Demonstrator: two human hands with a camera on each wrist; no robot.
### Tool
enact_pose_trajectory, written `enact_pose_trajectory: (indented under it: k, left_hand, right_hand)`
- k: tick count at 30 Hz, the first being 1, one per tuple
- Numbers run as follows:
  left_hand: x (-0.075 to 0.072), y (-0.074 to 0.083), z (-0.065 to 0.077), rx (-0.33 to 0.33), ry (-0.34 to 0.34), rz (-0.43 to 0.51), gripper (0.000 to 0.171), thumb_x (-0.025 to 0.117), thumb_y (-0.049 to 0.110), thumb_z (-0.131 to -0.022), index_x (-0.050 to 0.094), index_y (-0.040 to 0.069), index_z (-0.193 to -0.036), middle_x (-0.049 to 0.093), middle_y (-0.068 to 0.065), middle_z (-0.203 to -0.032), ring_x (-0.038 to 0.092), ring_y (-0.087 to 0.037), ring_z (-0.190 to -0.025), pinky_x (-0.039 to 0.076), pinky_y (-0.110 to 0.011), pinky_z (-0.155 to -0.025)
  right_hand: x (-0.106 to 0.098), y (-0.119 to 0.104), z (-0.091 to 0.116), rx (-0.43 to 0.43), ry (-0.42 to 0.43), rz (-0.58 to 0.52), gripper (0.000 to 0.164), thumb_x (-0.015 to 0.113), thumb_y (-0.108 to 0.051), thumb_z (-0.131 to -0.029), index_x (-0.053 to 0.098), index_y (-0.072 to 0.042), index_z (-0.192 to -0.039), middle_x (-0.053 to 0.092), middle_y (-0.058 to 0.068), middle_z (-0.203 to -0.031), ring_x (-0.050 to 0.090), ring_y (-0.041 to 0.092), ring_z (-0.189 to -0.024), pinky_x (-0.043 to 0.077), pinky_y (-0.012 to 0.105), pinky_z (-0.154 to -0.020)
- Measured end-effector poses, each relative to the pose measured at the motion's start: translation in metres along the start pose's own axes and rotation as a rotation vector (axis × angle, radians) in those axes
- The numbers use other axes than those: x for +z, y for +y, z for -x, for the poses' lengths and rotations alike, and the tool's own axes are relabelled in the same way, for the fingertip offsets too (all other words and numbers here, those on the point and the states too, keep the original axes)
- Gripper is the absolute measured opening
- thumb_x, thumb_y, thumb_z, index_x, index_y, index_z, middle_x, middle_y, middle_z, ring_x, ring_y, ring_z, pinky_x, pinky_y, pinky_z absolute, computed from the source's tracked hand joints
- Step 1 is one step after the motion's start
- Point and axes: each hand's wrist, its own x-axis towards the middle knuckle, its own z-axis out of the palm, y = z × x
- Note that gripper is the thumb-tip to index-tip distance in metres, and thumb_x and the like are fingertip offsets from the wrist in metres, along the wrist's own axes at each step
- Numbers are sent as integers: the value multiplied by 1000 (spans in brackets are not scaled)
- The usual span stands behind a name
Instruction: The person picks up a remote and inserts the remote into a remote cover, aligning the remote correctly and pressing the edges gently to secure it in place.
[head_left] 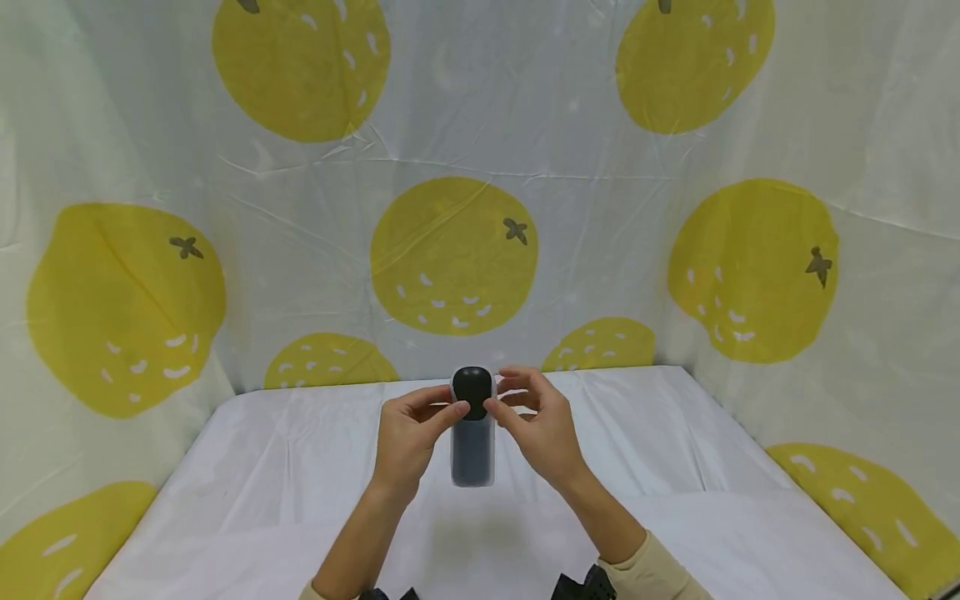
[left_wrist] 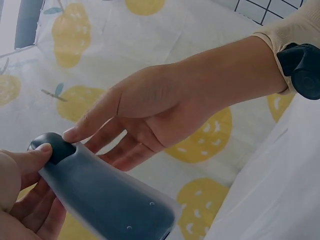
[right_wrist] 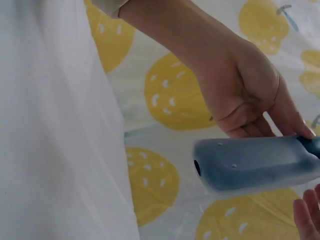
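Observation:
Raised above the white surface is a slim upright object with a dark blue-grey body (head_left: 472,454) in a translucent sleeve and a rounded black top (head_left: 472,385). My left hand (head_left: 408,437) pinches its upper left side, thumb on the black top and fingers behind. From the other side my right hand (head_left: 546,429) holds the upper right edge between thumb and fingers. The left wrist view shows both thumbs at the rounded top (left_wrist: 57,145), where the sleeve (left_wrist: 110,190) begins. A small dark hole marks the body's lower end (right_wrist: 197,167) in the right wrist view.
A white cloth (head_left: 322,517) covers the table under my hands. Behind it and on both sides hangs a pale curtain (head_left: 585,250) printed with yellow fruit. Black wrist mounts (head_left: 585,585) show at the bottom edge beside beige sleeves (head_left: 652,571).

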Motion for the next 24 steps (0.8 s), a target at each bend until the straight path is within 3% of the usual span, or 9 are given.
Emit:
enact_pose_trajectory:
  k: [3,7,13,19,24]
  left_hand:
    - [0,1,0,8,1,1,22,85,2,-84,79,-3,-105,76,-15,-94,75,-25,-82,58,-34,-83]
    - [-1,1,0,17,-9,27,22,84,2,-86,79,-2,-107,77,-15,-97,74,-27,-88,59,-36,-86]
    - [-1,0,1,2,-26,81,23,82,1,-88,77,-4,-109,77,-16,-98,74,-29,-91,58,-37,-88]
    - [-2,-2,1,-4,-69,100,25,81,-1,-88,75,-8,-112,77,-15,-99,74,-28,-92,58,-37,-89]
    - [-1,-2,0,92,-112,51,23,79,-5,-88,75,-6,-111,76,-16,-100,73,-26,-88,59,-33,-85]
  right_hand:
    - [-1,0,-1,-85,65,90,30,86,-5,-85,69,-8,-110,68,4,-95,69,19,-84,61,30,-66]
    - [-4,-3,-1,-135,61,136,18,86,-6,-85,75,-8,-99,72,-1,-89,70,19,-80,61,31,-64]
    - [-10,-8,-2,-25,-12,101,15,84,-8,-88,80,-2,-101,77,3,-92,74,19,-81,62,31,-72]
    - [-14,-12,-4,46,-84,30,11,80,-4,-91,80,1,-100,77,9,-88,72,18,-75,61,32,-70]
    - [-15,-13,-6,119,-90,-60,7,77,-3,-92,79,3,-97,74,13,-86,64,20,-76,56,28,-65]
